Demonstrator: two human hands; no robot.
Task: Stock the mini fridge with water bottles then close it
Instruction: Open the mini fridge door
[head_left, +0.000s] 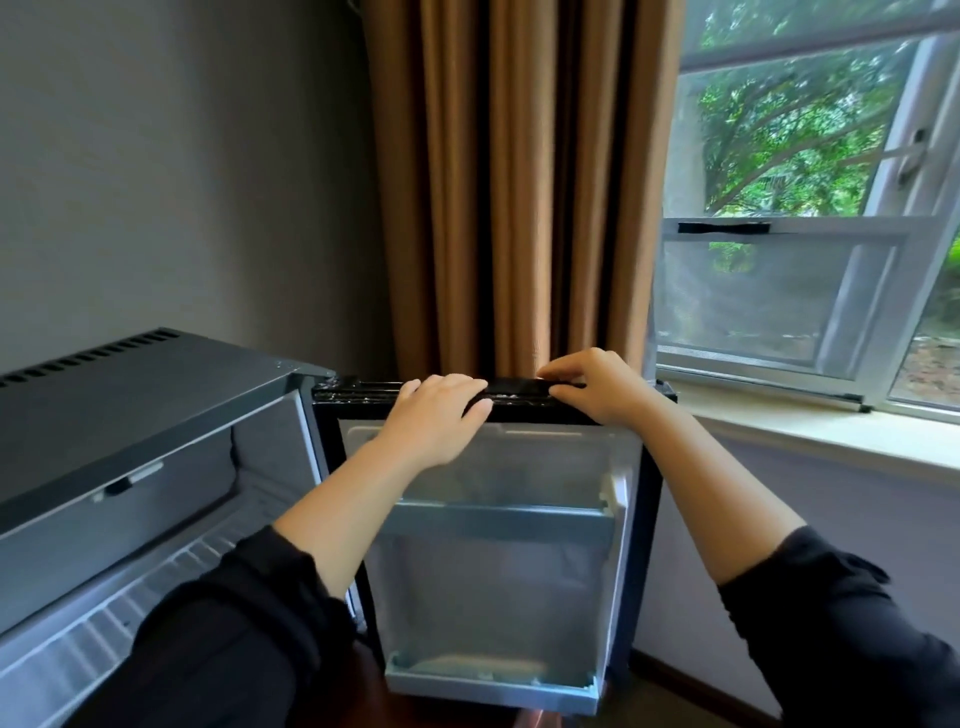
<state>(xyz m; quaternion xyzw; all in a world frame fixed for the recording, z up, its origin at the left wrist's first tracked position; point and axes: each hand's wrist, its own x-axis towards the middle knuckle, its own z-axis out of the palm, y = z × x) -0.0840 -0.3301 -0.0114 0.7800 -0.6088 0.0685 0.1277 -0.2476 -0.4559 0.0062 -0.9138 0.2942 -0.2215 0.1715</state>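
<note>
Resting on the open fridge door (498, 561) top edge, left hand (436, 421) lies flat, fingers together; right hand (592, 384) pinches it; door shelves (498, 519) hold no bottles.

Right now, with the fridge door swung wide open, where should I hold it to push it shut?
Grip the top edge of the fridge door from above, where the left hand and right hand already rest. It's a straight, exposed bar. Holding nearer the free end, away from the hinge beside the fridge body, probably gives easier swing.
</note>
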